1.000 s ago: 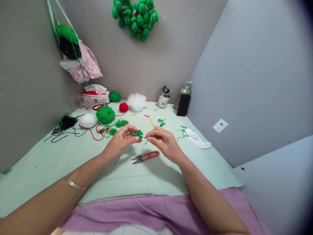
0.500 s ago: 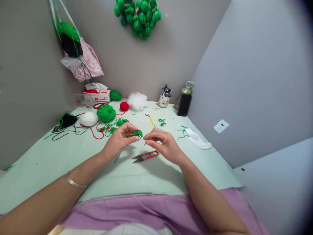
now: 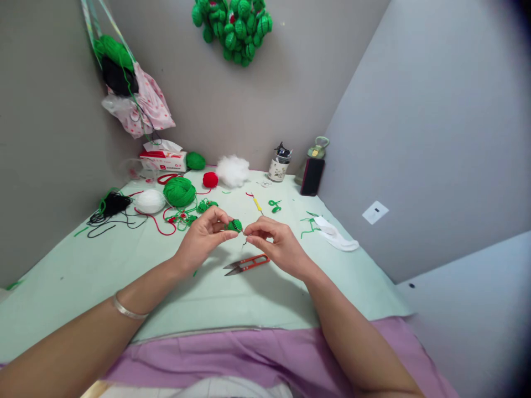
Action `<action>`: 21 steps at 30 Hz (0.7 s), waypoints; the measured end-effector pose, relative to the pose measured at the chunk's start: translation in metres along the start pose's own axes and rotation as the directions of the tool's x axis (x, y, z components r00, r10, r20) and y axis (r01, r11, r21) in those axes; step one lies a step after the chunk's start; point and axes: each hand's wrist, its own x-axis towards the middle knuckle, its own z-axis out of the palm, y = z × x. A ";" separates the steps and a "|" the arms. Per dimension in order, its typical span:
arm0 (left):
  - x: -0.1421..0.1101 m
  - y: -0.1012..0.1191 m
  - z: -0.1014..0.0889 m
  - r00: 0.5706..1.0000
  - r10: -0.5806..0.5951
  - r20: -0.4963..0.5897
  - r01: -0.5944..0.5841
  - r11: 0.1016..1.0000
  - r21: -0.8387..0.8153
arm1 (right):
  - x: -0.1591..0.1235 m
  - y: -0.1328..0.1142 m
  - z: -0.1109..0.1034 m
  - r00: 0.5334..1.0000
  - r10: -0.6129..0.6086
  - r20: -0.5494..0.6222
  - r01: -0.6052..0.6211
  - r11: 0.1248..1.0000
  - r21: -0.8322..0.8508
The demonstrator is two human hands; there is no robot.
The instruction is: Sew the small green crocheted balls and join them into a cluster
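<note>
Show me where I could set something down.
Bare tablecloth shows between the orange scissors and the purple cloth; nearer than the black yarn, left of the left forearm; and nearer than the white cloth, right of the right forearm. The back left is crowded: tissue box, yarn balls.

I'm holding a green yarn piece (image 3: 234,225) in my left hand (image 3: 202,233) and pinching a thin object (image 3: 241,231) beside it with my right hand (image 3: 277,242). Orange-handled snips (image 3: 249,264) are lying on the table (image 3: 199,309).
</note>
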 end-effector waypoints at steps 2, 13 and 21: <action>0.000 0.001 0.000 1.000 0.005 -0.005 -0.005 1.000 0.019 | 0.000 0.000 0.000 1.000 0.004 0.000 -0.004 1.000 0.001; 0.000 0.001 0.001 1.000 0.000 0.000 0.000 0.999 0.041 | 0.000 -0.002 0.000 1.000 0.004 0.002 -0.004 1.000 0.010; -0.001 0.003 0.002 1.000 0.007 -0.008 -0.007 0.999 0.032 | 0.000 -0.003 0.000 1.000 0.011 -0.009 -0.011 1.000 0.011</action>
